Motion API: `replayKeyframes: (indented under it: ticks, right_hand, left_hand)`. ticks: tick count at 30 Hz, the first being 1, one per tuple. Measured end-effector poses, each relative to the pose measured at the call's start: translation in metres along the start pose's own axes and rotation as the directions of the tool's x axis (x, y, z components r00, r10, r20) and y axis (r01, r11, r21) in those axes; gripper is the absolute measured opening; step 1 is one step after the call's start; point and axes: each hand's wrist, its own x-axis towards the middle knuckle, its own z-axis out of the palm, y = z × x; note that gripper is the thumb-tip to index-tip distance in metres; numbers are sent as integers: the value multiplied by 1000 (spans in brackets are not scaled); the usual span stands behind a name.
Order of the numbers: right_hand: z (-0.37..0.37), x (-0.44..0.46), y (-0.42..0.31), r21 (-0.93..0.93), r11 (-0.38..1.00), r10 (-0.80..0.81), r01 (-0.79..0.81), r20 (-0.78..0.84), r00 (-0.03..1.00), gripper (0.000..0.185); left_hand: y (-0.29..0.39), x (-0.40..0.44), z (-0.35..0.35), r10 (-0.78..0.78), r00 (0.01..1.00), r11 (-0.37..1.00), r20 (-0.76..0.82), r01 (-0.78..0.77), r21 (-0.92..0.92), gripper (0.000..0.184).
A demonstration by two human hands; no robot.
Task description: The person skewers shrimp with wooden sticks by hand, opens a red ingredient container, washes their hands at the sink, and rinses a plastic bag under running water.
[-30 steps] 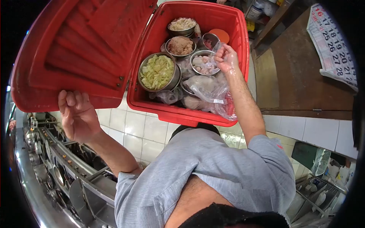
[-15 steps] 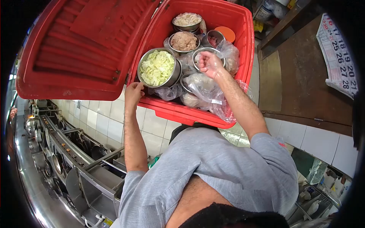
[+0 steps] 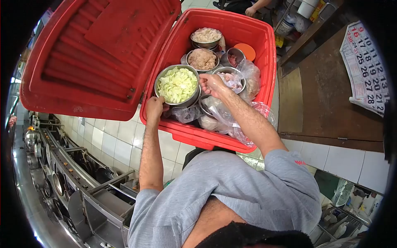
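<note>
A metal pot of chopped cabbage (image 3: 178, 84) sits at the near left inside a big red cooler box (image 3: 271, 82). At its near-left rim, my left hand (image 3: 155, 109) has its fingers closed on the edge. My right hand (image 3: 212, 84) is beside the pot's right rim, fingers partly curled and apart, with nothing visible in them. Just right of that hand is a bowl (image 3: 231, 78) of pale pieces under plastic. Behind the pot stand a bowl of minced meat (image 3: 202, 59) and a bowl of pale shreds (image 3: 206, 36).
Plastic bags (image 3: 219, 109) fill the cooler's near side. A small metal container (image 3: 233, 57) and an orange lid (image 3: 245, 51) are at the far right. The red cooler lid (image 3: 99, 53) leans open leftward. A stove (image 3: 78, 177) stands left; another person's hand (image 3: 250, 11) shows at the top.
My right hand has moved left from above the bowl of pale pieces to the cabbage pot's right rim. My left hand stays at the pot's near-left rim. Another person's hand has come into view.
</note>
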Motion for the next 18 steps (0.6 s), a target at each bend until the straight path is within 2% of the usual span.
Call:
replayKeyframes:
  ticks: [2,4,5,6,7,8,9,10,11,12,13,14,16,18]
  right_hand:
    - [-11,7,-4,105,995,3,-1,-16,1000,24]
    - [-25,22,-22,179,984,-4,5,-6,1000,24]
    - [-30,34,-35,160,978,-134,136,-20,991,25]
    - [-37,53,-55,186,958,-228,217,36,973,28]
    - [-23,51,-87,213,931,-299,297,-20,954,31]
    - [-6,50,-120,62,858,-496,510,-160,853,32]
    - [9,51,-154,72,768,-623,636,-149,768,33]
    - [23,56,-183,-79,530,-846,844,-127,519,33]
    - [40,44,-211,-225,474,-880,851,-155,449,35]
    - [47,56,-235,-224,332,-942,917,-126,310,36]
    - [57,60,-251,-282,212,-975,936,-128,182,37]
    - [56,81,-264,-296,147,-986,944,-121,116,39]
    - [52,111,-266,-447,-14,-997,894,-57,-44,39]
    - [21,167,-237,-769,-74,-996,635,29,-81,35]
  left_hand:
    - [-10,-6,0,40,998,999,-53,-39,13,26]
    - [-23,-11,-3,262,958,897,-114,-199,395,29]
    - [-30,-16,0,371,914,869,-165,-279,409,31]
    - [-31,-22,2,411,896,867,-166,-328,375,28]
    - [-25,-34,5,531,824,810,-196,-426,403,27]
    - [-17,-45,9,643,733,739,-224,-515,435,28]
    - [-15,-50,12,626,738,768,-253,-526,366,29]
    - [-17,-53,13,604,747,794,-278,-532,295,32]
    - [-25,-50,13,591,757,805,-280,-532,262,33]
    - [-20,-54,14,610,746,788,-268,-533,309,32]
    - [-21,-54,14,605,749,792,-269,-535,292,32]
    - [-22,-52,15,600,753,798,-271,-536,276,31]
    - [-23,-52,18,599,746,799,-292,-534,277,30]
    - [-21,-50,16,593,740,805,-317,-526,276,30]
